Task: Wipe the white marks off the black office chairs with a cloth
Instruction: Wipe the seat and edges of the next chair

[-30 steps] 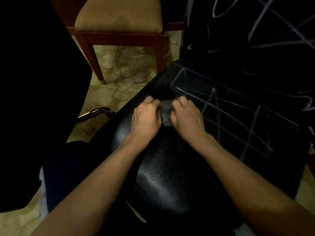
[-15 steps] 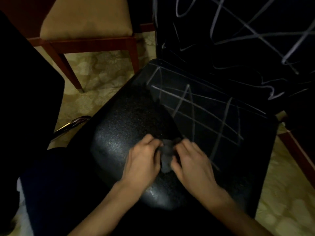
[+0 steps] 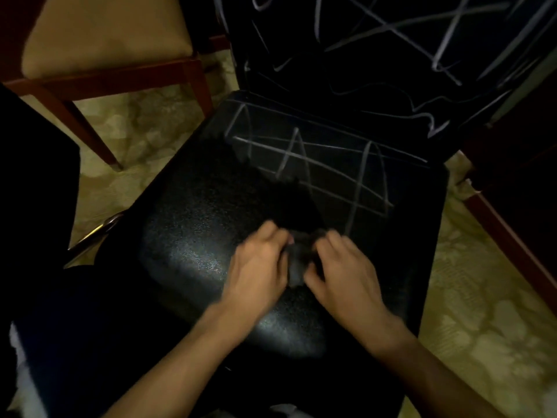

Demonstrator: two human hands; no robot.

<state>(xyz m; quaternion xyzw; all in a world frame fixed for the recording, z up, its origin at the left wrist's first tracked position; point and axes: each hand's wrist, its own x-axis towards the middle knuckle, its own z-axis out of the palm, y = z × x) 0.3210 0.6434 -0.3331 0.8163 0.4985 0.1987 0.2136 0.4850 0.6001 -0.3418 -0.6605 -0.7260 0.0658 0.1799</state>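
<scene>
Nearest the camera, two bare forearms reach forward over the front edge of a black office chair seat (image 3: 193, 254), whose pebbled surface catches a patch of glare on its front half. The left hand (image 3: 259, 267) and the right hand (image 3: 346, 273) sit side by side near the middle of the seat, both blurred by motion. Between them lies a small dark cloth (image 3: 298, 260), bunched up and pressed against the seat; the fingers of each hand curl onto it from either side, so both hands grip it together. The cloth sits just short of the nearest white marks (image 3: 325, 170), which cross the rear half of the seat in long straight lines and narrow pointed loops. The front half of the seat around the hands shows no marks.

To the left of the seat, a curved chrome bar (image 3: 96, 230) shows beside a large dark shape that is too dim to identify. The carpet (image 3: 470, 327), pale yellow-green with a floral pattern, shows on both sides of the chair.

Beyond the seat rises the chair's black backrest (image 3: 346, 55), tilted away and covered with more white scribbles (image 3: 446, 46), thicker and looser than those on the seat. To the upper left stands a wooden chair (image 3: 120, 76) with reddish-brown legs and a tan cushion, well apart from the black chair. At the right edge, a reddish wooden rail (image 3: 512, 245) runs diagonally across the carpet
</scene>
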